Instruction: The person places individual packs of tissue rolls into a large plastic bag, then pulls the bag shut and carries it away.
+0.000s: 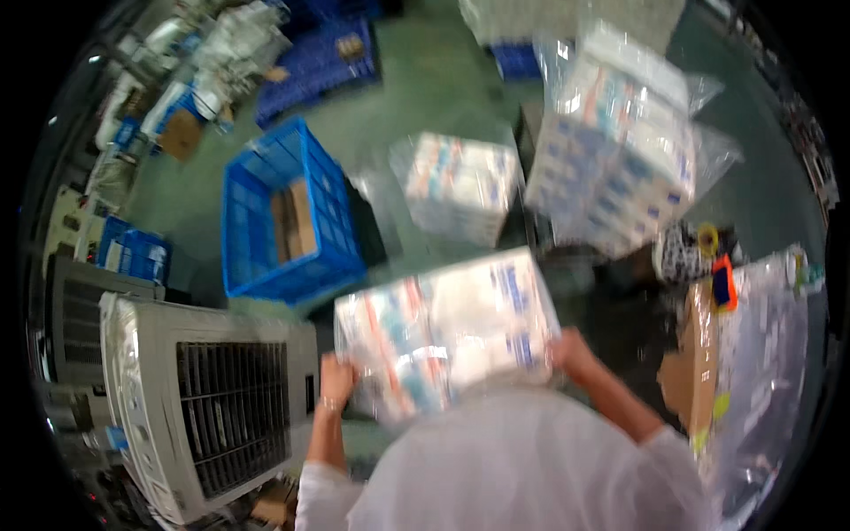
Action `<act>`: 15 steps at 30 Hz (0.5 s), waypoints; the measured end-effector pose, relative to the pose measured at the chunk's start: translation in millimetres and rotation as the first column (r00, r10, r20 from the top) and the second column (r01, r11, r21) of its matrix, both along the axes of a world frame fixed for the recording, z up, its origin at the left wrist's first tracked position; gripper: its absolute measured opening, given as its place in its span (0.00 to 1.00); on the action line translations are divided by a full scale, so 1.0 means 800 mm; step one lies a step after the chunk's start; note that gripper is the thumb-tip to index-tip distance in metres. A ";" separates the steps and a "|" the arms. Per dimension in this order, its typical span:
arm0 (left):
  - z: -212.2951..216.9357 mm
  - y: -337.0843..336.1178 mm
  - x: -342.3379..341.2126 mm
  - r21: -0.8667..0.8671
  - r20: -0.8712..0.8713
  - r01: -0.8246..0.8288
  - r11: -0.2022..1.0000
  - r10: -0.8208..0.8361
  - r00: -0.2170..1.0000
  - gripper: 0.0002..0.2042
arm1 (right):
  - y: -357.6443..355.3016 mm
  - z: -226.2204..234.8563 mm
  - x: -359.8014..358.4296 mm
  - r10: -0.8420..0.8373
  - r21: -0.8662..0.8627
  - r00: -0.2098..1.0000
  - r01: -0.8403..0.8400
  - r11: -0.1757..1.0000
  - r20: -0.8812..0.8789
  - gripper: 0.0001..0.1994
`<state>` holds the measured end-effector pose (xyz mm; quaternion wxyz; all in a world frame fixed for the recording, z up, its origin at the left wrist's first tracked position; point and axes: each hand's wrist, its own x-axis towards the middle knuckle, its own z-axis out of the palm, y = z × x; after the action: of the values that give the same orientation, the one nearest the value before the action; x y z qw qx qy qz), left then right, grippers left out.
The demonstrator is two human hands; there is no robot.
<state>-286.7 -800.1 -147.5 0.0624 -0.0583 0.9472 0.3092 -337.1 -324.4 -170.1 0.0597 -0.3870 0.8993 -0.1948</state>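
A large plastic-wrapped bundle of white packs, with blue, red and teal print, is held up in front of my body. My left hand grips its left side near the lower corner, fingers closed on the wrap. At the right side, my right hand is closed on the edge of the same bundle. Motion blurs the picture somewhat, and the bundle's underside is hidden. Beyond it, a similar smaller wrapped bundle stands lower down, apart from both hands.
A tall wrapped stack stands at the far right. Left of centre is a blue plastic crate with cardboard inside. A grey air cooler stands close on my left. A plastic-covered table is at right; a blue pallet lies far off.
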 end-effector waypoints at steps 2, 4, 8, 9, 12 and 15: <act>-0.011 -0.009 -0.092 -0.287 -0.121 0.329 0.900 -0.374 0.919 0.08 | -0.032 -0.013 -0.035 -0.338 -0.041 0.415 0.680 0.732 0.845 0.03; -0.028 0.009 -0.173 0.428 0.258 -0.347 0.835 0.255 0.932 0.09 | -0.048 -0.059 -0.062 -0.406 -0.011 0.213 0.896 0.445 0.889 0.04; -0.118 -0.031 -0.296 0.468 0.376 -0.345 0.814 0.170 0.911 0.10 | -0.084 -0.152 -0.133 -0.510 0.137 0.762 0.500 0.855 0.400 0.04; -0.145 -0.038 -0.320 0.441 0.411 -0.323 0.838 0.131 0.902 0.11 | -0.094 -0.155 -0.147 -0.474 0.353 0.840 0.373 0.858 0.265 0.04; -0.272 -0.101 -0.399 0.268 0.446 0.052 0.962 -0.172 0.878 0.08 | -0.120 -0.217 -0.193 -0.534 0.449 0.808 0.392 0.803 0.250 0.04; -0.341 -0.125 -0.445 -0.096 0.423 0.563 0.821 -0.478 0.769 0.06 | -0.135 -0.240 -0.231 -0.223 0.691 0.943 -0.010 0.723 0.247 0.04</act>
<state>-642.9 -900.5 -420.4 0.3218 0.1427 0.9228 0.1568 -521.8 -432.1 -361.9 0.3280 -0.2486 0.9072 0.0875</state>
